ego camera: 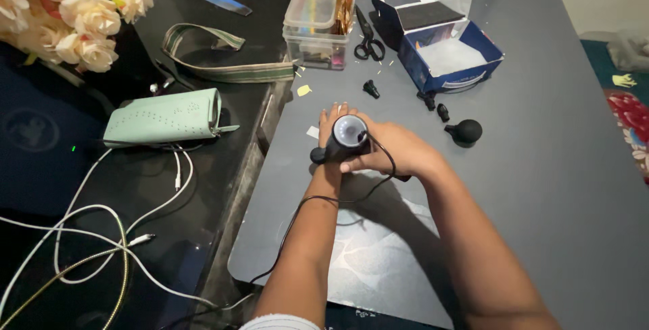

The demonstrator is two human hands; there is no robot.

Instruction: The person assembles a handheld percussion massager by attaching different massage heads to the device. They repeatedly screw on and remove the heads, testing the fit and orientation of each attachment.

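Tabletop (541, 168): grey, dark mat on left part.
Blue box (447, 46): open, toward far edge.
Clear plastic container (318, 22): far edge, black scissors (368, 40) just beside.
Right hand (395, 149): fingers clamped around black handheld device (343, 139), mid-tabletop.
Device: long axis left-right, round lit face up, resting on back of left hand (332, 119); cable trails toward near edge.
Left hand: flat, fingers together, holding nothing.
Black bulb attachment (465, 131): right of hands, apart.
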